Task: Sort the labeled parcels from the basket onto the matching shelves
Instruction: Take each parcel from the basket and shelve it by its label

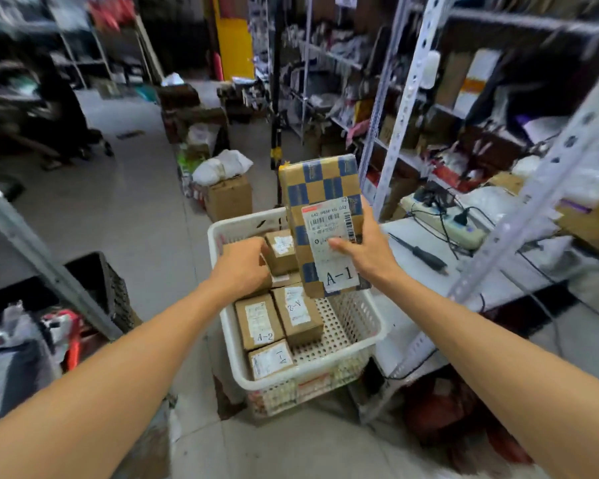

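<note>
The room is evenly and fairly brightly lit by diffuse light whose source is out of view, and no shadow has a hard edge. The pale floor [125, 202] carries a dull sheen rather than glare. The centre is sharpest: the A-1 label [339, 276] on the checkered parcel [320, 188] reads cleanly, as do the labels on the brown parcels [260, 323] in the white basket [367, 326], though the finer print is too soft to read. The far shelving [325, 63] and the upper left corner are smeared by motion blur. The wide lens bends the shelf uprights [426, 46] at the right and stretches the forearms [118, 375] toward the lower corners. Deep shade lies beneath the basket.
</note>
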`<state>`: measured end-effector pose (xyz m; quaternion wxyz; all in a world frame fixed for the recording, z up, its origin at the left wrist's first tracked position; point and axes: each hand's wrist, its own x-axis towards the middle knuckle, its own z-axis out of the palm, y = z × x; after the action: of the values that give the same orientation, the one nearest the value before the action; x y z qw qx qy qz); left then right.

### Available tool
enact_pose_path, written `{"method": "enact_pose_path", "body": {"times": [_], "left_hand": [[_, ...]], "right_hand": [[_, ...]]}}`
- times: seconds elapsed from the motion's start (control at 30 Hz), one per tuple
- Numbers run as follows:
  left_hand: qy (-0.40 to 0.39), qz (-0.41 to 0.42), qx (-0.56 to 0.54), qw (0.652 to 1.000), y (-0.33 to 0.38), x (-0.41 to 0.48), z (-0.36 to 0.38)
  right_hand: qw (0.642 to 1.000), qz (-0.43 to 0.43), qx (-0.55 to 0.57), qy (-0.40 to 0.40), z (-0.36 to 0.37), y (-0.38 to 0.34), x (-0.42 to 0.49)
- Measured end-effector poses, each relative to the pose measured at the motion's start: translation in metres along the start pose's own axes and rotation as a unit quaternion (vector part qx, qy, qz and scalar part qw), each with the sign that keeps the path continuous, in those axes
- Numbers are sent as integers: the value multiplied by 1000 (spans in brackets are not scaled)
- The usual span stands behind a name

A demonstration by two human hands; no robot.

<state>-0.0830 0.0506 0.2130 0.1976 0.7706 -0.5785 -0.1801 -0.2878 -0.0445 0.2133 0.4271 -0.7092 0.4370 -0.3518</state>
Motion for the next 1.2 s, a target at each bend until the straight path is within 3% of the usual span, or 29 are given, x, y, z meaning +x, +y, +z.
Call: {"method": "enact_pose_path", "body": {"times": [0.17, 0.37, 0.53, 0.7, 0.97, 1.2], "left_hand": [[2, 18, 27, 999, 42, -67, 16], [-39, 70, 59, 995, 123, -146, 62], [-82, 151, 72, 982, 212, -187, 107], [-146, 267, 84, 949, 329, -221, 149], [-197, 420, 53, 884, 520, -257, 241], [-246, 599, 30, 762, 668, -323, 282]], "right_hand": [[999, -34, -2, 6, -40, -5, -89], [999, -1, -9, 52, -119, 14, -213], [986, 50, -4, 162, -211, 30, -300], [959, 80, -43, 270, -308, 33, -382], [870, 131, -82, 469, -443, 28, -511], [741, 182, -174, 623, -518, -3, -592]]}}
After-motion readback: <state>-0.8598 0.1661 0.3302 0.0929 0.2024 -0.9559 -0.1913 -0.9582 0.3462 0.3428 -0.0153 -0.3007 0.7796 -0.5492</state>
